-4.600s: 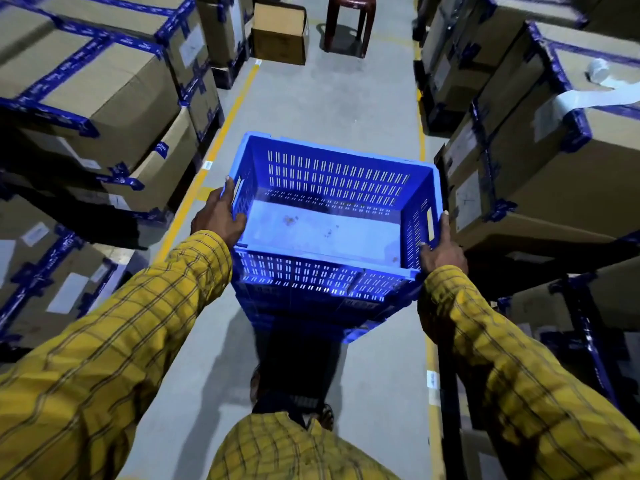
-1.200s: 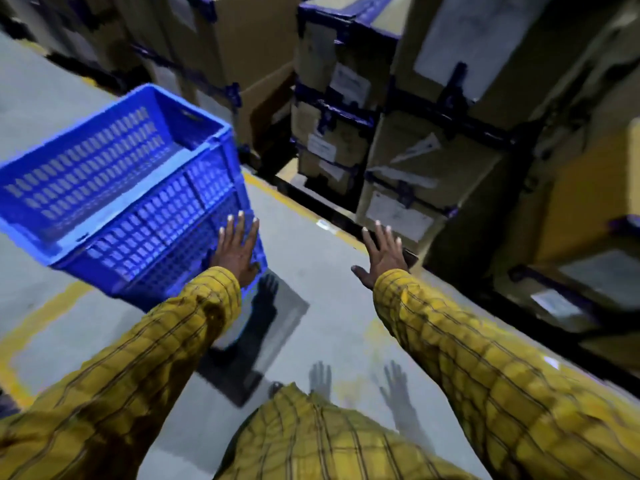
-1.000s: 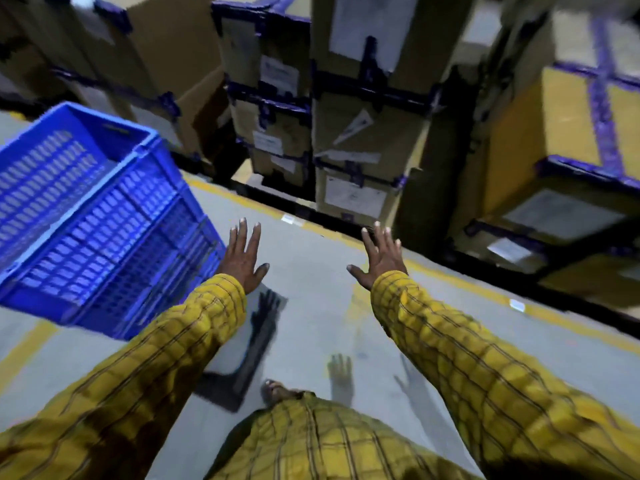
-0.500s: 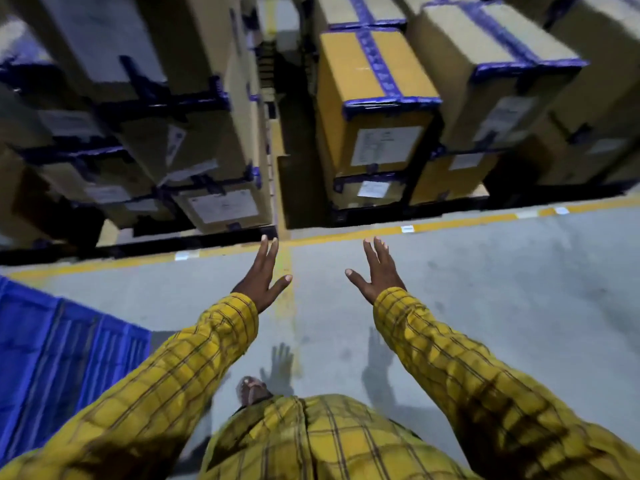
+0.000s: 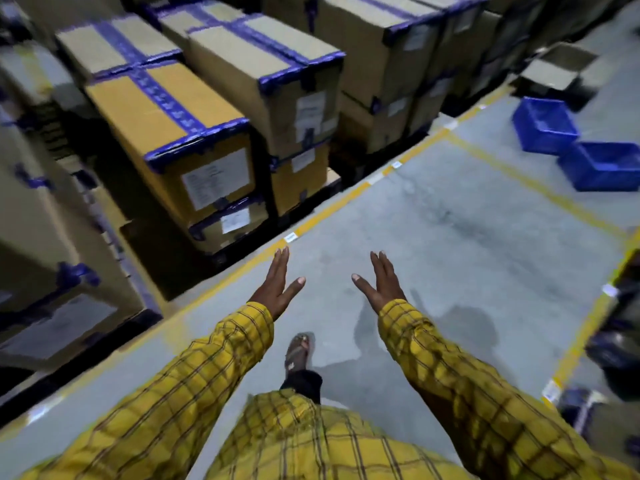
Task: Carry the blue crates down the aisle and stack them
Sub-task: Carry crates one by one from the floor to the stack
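Two blue crates sit on the grey floor at the far right: one crate (image 5: 543,124) farther back, the other crate (image 5: 604,166) nearer and partly cut by the frame edge. My left hand (image 5: 278,285) and my right hand (image 5: 382,284) are stretched out in front of me over the bare floor, fingers straight, holding nothing. Both hands are well short of the crates. The crate stack I carried earlier is out of view.
Tall cardboard boxes (image 5: 194,133) bound with blue tape line the left side behind a yellow floor line (image 5: 332,209). More yellow lines mark a bay on the right. Dark racking (image 5: 620,327) stands at the right edge. My sandalled foot (image 5: 299,349) steps forward.
I have let go of the carried crates and turned right, away from them; they have left the view. Two other crates have come into sight at the far right. Both hands stay open.
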The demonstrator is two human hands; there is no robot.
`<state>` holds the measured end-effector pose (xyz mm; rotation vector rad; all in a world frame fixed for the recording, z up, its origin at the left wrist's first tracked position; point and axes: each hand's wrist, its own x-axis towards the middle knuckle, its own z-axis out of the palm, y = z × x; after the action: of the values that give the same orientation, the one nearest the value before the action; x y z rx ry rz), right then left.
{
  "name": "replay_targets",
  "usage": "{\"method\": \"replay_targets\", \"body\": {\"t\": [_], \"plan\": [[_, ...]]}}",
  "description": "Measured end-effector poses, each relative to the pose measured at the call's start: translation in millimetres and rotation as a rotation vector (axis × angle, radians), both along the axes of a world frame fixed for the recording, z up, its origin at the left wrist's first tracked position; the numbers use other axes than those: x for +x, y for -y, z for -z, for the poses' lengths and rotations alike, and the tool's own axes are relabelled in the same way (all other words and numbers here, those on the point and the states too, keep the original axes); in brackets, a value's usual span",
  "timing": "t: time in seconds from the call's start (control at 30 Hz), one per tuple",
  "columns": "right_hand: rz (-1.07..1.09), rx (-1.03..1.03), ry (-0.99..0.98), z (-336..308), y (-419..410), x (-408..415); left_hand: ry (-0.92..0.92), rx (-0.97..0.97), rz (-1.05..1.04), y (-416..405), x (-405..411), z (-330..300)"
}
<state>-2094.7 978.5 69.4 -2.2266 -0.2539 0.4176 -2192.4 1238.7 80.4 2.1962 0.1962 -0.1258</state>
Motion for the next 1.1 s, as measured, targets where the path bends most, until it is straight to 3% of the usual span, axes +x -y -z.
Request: {"method": "replay_targets", "body": {"t": [0.2, 0.63, 1.1], "plan": [[0.265, 0.029, -0.021, -0.7, 45.0, 77.1, -0.054, -0.122, 0.185, 34.0, 139.0, 3.5], [0.685, 0.080, -0.019, -14.3, 110.2, 247.2, -0.230, -0.444, 0.327, 122.2, 388.5, -18.9], [0.923, 0.289, -0.033, -3.6, 292.0, 458.2, -0.265, -0.446, 0.368, 298.2, 624.4, -11.7]]}}
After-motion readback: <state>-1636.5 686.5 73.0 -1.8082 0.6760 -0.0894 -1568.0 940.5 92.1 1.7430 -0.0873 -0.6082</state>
